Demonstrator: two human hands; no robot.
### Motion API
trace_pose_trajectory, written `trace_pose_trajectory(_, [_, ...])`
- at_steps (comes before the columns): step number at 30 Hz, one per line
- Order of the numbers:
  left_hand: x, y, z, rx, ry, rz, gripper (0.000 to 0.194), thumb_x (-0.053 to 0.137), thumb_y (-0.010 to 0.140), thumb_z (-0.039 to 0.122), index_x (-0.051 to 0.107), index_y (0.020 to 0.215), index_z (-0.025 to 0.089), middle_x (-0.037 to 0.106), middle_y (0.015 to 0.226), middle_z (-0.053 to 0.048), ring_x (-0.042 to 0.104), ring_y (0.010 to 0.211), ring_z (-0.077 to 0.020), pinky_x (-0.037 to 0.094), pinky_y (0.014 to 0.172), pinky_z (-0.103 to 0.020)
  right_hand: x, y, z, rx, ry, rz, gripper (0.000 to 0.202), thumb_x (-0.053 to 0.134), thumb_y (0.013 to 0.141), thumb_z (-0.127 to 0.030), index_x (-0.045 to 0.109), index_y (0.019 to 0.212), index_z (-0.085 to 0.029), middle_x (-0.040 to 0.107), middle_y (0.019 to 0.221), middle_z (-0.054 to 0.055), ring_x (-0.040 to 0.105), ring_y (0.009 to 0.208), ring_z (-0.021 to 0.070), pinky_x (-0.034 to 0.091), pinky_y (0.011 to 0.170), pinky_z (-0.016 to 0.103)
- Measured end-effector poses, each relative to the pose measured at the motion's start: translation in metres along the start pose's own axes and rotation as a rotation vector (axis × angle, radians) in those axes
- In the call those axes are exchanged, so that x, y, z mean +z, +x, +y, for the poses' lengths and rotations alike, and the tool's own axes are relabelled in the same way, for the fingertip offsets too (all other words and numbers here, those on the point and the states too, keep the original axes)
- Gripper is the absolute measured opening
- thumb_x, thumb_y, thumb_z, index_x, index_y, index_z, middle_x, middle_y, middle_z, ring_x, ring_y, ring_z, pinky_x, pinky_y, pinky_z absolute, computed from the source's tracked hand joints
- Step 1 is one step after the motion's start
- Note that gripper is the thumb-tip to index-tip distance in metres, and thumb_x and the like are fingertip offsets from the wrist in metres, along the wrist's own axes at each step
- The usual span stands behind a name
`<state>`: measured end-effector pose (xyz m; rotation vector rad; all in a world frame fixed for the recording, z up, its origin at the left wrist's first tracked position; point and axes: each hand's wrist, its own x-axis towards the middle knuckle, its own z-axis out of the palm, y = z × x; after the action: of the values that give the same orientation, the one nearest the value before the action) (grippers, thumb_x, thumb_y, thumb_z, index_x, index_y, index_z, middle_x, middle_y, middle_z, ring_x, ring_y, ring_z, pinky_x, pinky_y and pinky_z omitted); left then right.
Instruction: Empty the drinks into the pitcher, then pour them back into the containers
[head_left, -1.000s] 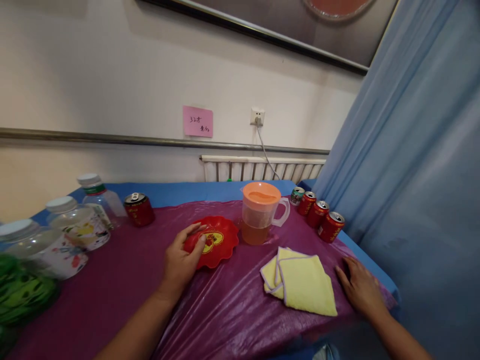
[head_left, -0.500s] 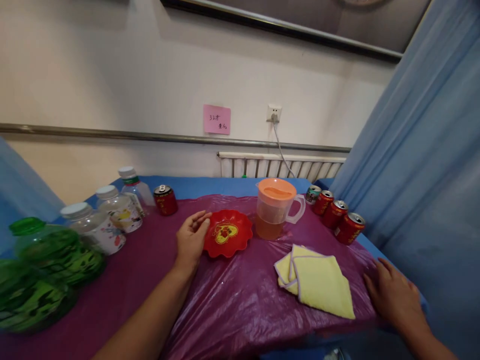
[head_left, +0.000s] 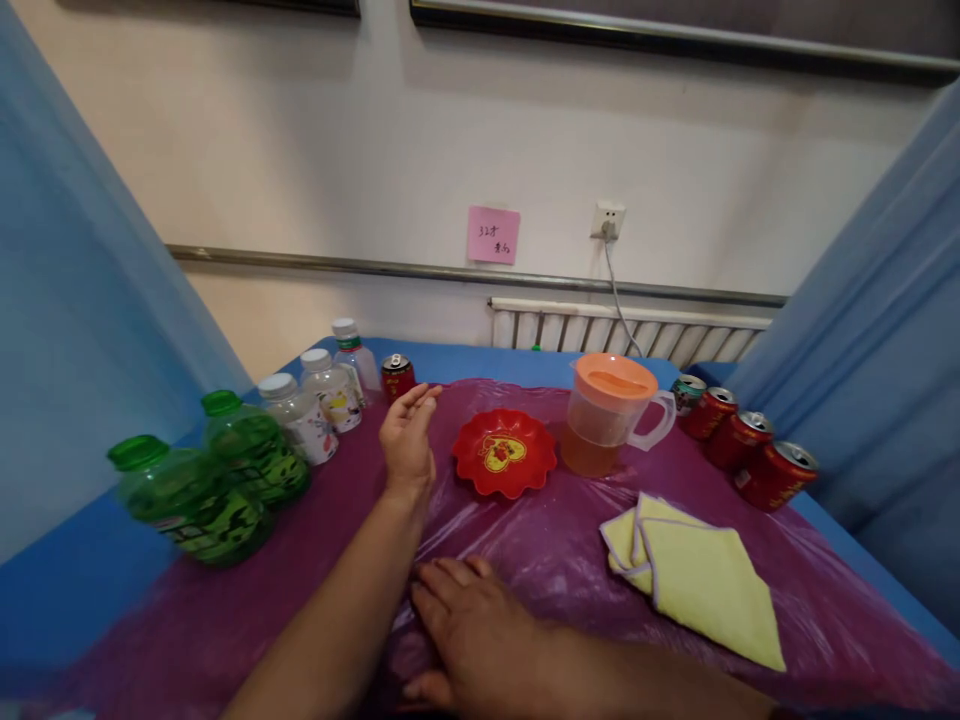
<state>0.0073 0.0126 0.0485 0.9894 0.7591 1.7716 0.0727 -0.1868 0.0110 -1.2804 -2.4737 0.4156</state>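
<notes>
Two hands, fingers released: my left hand (head_left: 409, 446) now leaves the red plate (head_left: 534, 450) free, my right hand (head_left: 480, 625) shifts inward over the purple sheeting (head_left: 570, 560)

My left forearm (head_left: 337, 610) slants from the near left toward the far middle. My left hand (head_left: 409, 440) sits at its end, fingers loosely bent and pointing far and right, thumb close beside them. My right forearm (head_left: 622, 665) crosses low from the near right; my right hand (head_left: 480, 625) is palm down, nearer, fingers slightly spread leftward.
</notes>
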Motion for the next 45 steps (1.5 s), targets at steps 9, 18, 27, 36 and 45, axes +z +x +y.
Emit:
trace_pose_trajectory(9, [-0.024,0.024,0.049,-0.369,-0.296,0.091,0.013,0.067,0.074,0.026,0.068,0.085,0.020,0.077,0.099,-0.005,0.071,0.102,-0.0173,0.054,0.084,-0.028,0.038,0.003,0.004,0.016,-0.115,-0.063,0.072,0.040,0.099,-0.057,0.040,0.150,-0.007,0.038,0.158,0.019,0.035,0.145,0.0327,0.039,0.112,0.057])
trace_pose_trajectory(18, [-0.023,0.022,0.087,-0.478,-0.353,0.106,0.011,0.060,0.078,0.021,0.069,0.084,0.017,0.076,0.093,-0.007,0.072,0.096,-0.0186,0.057,0.076,-0.028,0.033,0.002,0.000,0.033,-0.072,-0.061,0.073,0.042,0.098,-0.056,0.036,0.152,-0.007,0.038,0.158,0.021,0.036,0.144,0.0336,0.037,0.113,0.056])
trace_pose_trajectory(27, [-0.085,-0.011,0.060,-0.161,0.645,-0.279,0.047,0.075,0.069,0.045,0.074,0.107,0.019,0.075,0.117,-0.013,0.067,0.115,-0.0323,0.050,0.101,-0.046,0.023,-0.005,0.002,-0.019,0.082,-0.045,0.085,0.059,0.090,-0.059,0.026,0.158,-0.020,0.029,0.163,0.016,0.035,0.145,0.0362,0.036,0.113,0.060])
trace_pose_trajectory(36, [-0.181,-0.025,0.036,0.145,1.624,-0.592,0.059,0.055,0.087,0.055,0.063,0.133,0.018,0.057,0.146,-0.016,0.049,0.138,-0.0399,0.039,0.112,-0.058,-0.011,-0.028,0.025,-0.151,0.291,-0.107,0.059,0.054,0.096,-0.056,0.049,0.146,-0.025,0.045,0.155,0.010,0.048,0.137,0.0280,0.037,0.116,0.047])
trace_pose_trajectory(45, [-0.212,-0.024,0.052,0.179,1.706,-0.578,0.061,0.053,0.087,0.055,0.063,0.133,0.016,0.059,0.144,-0.018,0.053,0.136,-0.0375,0.040,0.113,-0.055,-0.027,-0.045,0.080,0.026,0.406,0.105,0.027,0.057,0.094,-0.026,0.067,0.118,-0.021,0.072,0.113,0.006,0.067,0.102,0.0176,0.052,0.092,0.030])
